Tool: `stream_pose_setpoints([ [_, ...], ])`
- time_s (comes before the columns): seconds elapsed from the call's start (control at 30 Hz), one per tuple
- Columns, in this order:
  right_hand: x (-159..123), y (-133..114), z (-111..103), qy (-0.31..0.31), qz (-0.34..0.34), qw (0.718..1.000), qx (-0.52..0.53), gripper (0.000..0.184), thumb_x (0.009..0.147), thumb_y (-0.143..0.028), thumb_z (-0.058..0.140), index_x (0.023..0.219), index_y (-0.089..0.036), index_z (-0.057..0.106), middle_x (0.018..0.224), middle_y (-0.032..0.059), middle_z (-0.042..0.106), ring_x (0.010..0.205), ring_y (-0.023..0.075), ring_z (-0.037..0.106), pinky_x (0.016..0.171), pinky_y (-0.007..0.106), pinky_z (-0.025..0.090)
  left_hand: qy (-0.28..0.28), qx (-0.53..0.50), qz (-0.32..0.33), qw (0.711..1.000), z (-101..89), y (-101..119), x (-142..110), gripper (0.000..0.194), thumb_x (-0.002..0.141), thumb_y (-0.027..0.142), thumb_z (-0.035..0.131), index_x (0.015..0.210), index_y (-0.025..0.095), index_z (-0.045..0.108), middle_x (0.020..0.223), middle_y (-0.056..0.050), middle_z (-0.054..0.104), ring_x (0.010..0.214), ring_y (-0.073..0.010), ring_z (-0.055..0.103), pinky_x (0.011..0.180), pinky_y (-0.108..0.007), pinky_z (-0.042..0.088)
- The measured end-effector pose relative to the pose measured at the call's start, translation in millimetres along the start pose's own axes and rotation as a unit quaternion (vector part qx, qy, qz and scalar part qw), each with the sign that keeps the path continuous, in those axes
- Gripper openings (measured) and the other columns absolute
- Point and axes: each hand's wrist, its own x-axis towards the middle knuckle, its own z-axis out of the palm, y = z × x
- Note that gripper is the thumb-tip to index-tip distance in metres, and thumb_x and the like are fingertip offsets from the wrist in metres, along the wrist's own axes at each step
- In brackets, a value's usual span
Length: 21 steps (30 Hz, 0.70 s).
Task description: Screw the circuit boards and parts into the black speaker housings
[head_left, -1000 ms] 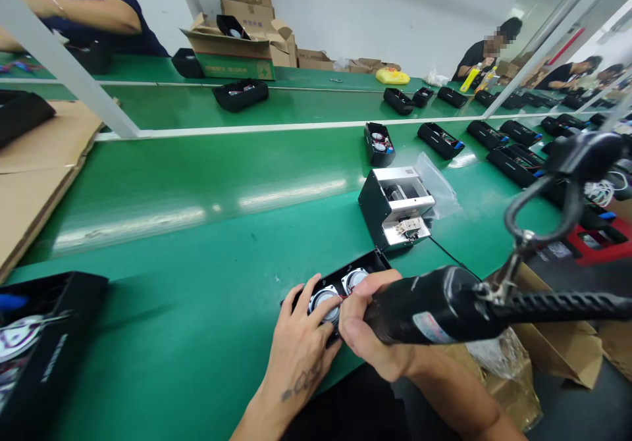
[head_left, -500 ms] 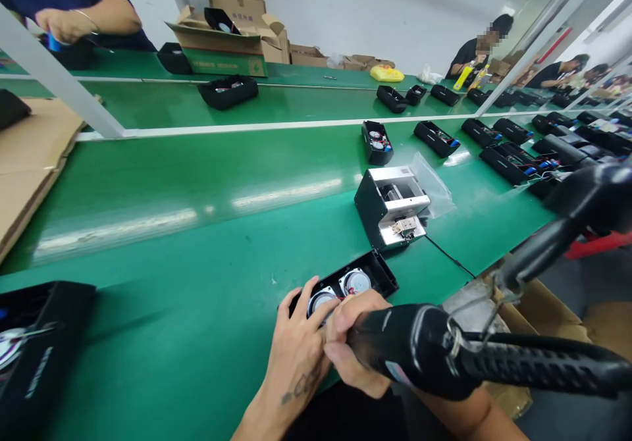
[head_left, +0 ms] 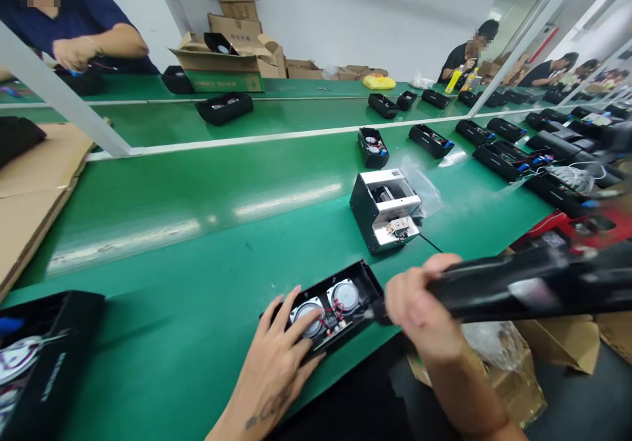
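My left hand (head_left: pixel 274 357) lies with spread fingers on a black speaker housing (head_left: pixel 364 284), which sits open side up on the green belt. Two round silver speaker drivers (head_left: pixel 344 296) sit inside it, joined by thin red and black wires. My right hand (head_left: pixel 419 303) grips a black electric screwdriver (head_left: pixel 523 284), blurred by motion. The screwdriver's tip is at the housing's right end, and the tip itself is hard to make out.
A silver and black device (head_left: pixel 385 210) stands just beyond the housing, beside a clear plastic bag (head_left: pixel 417 187). Several black housings (head_left: pixel 498 161) line the belt to the right. A large black box (head_left: pixel 44 362) is at lower left. A co-worker's hand (head_left: pixel 74 54) is at upper left.
My right hand has swung the screwdriver to the right, away from the drivers. Both drivers now show fully. The housing sits slightly nearer to me.
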Motion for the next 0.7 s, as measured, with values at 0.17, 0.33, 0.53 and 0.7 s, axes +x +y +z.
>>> stream_pose_setpoints([
  [0.17,27,15,-53,0.149,-0.029,0.988,0.037,0.031,0.092,-0.026,0.080,0.115,-0.030,0.060,0.058,-0.0129,0.048,0.040,0.0106,0.042,0.045,0.027,0.042,0.024,0.052,0.019,0.998,-30.2,6,-10,0.006,0.101,0.026,0.070,0.100,0.025,0.075,0.123,-0.004,0.081,0.145,-0.0316,0.060,0.127,-0.052,0.040],
  [0.33,15,57,-63,0.121,0.025,0.992,-0.024,0.032,0.093,-0.028,0.080,0.118,-0.027,0.060,0.058,-0.0128,0.057,0.041,0.0118,0.049,0.047,0.028,0.045,-0.008,0.101,0.006,0.995,-13.7,42,19,0.024,0.109,0.033,0.056,0.116,0.021,0.075,0.109,-0.006,0.082,0.113,-0.0275,0.073,0.115,-0.047,0.047],
  [0.53,8,65,-54,0.094,0.052,0.993,-0.048,0.034,0.089,-0.028,0.081,0.116,-0.025,0.060,0.060,-0.0112,0.060,0.041,0.0125,0.053,0.043,0.027,0.046,-0.030,0.114,-0.015,0.993,9.7,52,37,0.024,0.109,0.033,0.057,0.101,0.020,0.076,0.084,-0.004,0.073,0.087,-0.0268,0.065,0.091,-0.045,0.047],
  [0.7,12,66,-54,0.119,0.047,0.991,-0.042,0.035,0.088,-0.026,0.080,0.116,-0.025,0.059,0.059,-0.0118,0.059,0.041,0.0120,0.051,0.044,0.027,0.046,-0.039,0.101,-0.013,0.994,6.7,53,40,0.027,0.111,0.026,0.053,0.092,0.021,0.073,0.081,-0.003,0.069,0.082,-0.0256,0.060,0.088,-0.043,0.042],
])
